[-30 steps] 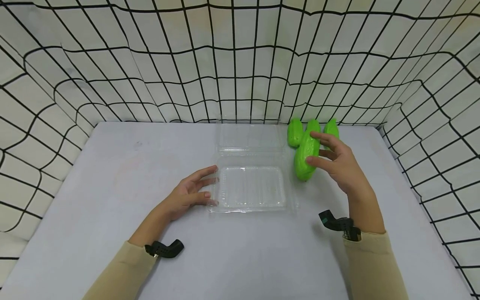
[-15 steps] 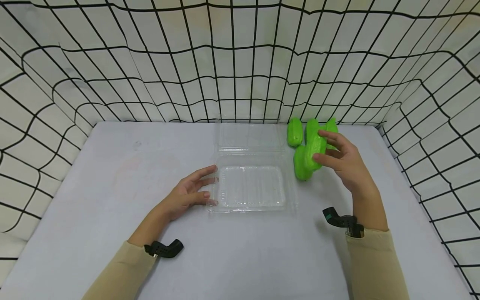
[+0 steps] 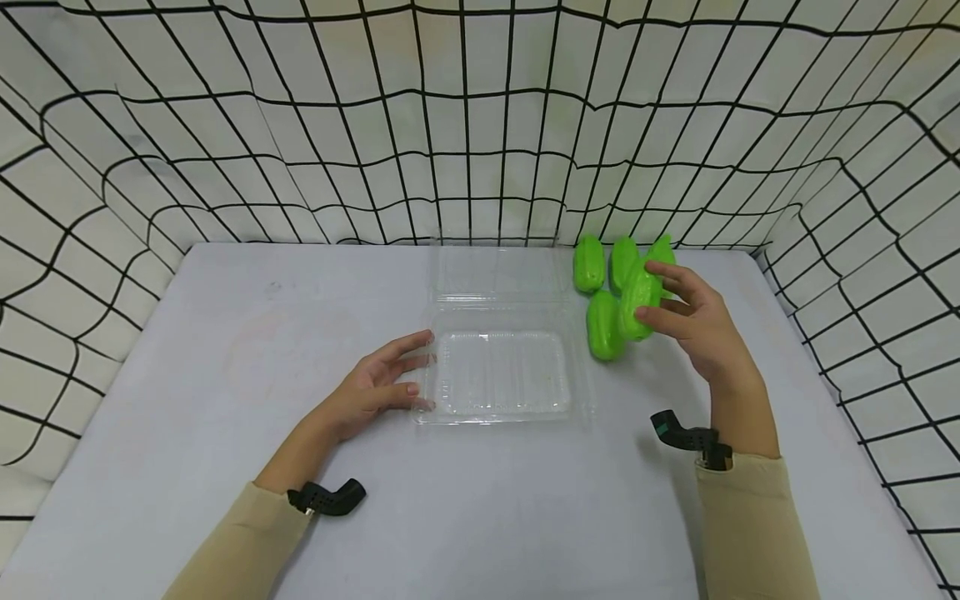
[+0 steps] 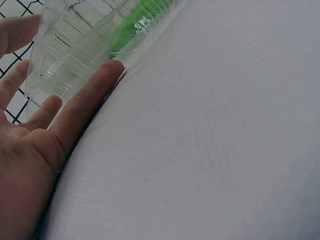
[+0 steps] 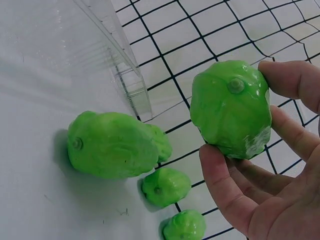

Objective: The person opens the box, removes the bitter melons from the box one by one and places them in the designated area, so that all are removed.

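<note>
A lumpy, glossy green gourd [image 3: 641,304] is pinched between the thumb and fingers of my right hand [image 3: 693,321]; the right wrist view shows this held gourd [image 5: 231,109] raised off the table, its stem nub facing the camera. Just left of it another green gourd [image 3: 603,327] lies on the table. Farther back are similar gourds, one at the left [image 3: 588,264], one in the middle [image 3: 622,260], and a partly hidden one at the right. A clear plastic clamshell box [image 3: 502,375] lies open, lid backward. My left hand [image 3: 375,387] rests with extended fingers against the box's left edge.
A white table [image 3: 480,508] lies beneath everything. Black wire grid panels [image 3: 480,158] stand along its back and both sides, with the back gourds close to the rear panel. Each wrist carries a black camera mount [image 3: 327,497].
My right hand has carried its gourd rightward, away from the box, uncovering the gourd lying at the front and the back middle one. My left hand and the box have stayed put.
</note>
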The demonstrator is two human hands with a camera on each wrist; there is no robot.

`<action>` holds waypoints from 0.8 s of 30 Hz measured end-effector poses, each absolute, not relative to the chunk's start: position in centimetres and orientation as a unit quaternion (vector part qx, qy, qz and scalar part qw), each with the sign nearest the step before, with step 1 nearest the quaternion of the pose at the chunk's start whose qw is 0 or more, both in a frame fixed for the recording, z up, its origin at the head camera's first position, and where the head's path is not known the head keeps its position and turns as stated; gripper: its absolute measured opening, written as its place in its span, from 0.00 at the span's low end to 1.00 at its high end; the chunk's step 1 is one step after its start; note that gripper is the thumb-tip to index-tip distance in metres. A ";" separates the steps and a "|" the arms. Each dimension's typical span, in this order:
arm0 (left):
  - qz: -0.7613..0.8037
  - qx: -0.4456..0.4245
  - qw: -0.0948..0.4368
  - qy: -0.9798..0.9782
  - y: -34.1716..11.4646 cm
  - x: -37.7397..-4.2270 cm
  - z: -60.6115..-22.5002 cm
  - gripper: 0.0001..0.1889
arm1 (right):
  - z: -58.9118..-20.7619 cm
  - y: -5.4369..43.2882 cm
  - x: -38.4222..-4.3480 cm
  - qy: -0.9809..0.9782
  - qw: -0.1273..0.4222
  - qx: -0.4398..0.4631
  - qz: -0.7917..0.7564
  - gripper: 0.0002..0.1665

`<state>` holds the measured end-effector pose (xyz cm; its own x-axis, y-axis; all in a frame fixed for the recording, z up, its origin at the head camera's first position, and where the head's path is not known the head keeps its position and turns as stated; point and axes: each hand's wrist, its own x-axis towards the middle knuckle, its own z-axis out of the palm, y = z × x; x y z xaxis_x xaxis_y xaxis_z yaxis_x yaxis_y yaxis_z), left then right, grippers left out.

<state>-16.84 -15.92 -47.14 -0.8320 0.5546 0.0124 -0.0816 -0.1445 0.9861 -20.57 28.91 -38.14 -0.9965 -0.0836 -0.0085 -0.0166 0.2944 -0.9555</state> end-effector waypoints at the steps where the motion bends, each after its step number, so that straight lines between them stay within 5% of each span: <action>1: 0.732 0.191 0.218 0.617 -15.9 -16.8 -47.1 0.38 | -38.2 29.0 -20.6 0.806 0.029 -0.028 -0.590 0.38; 24: 0.734 0.194 0.216 0.614 -16.0 -16.8 -47.1 0.38 | -40.6 30.8 -21.6 0.824 0.036 -0.004 -0.566 0.40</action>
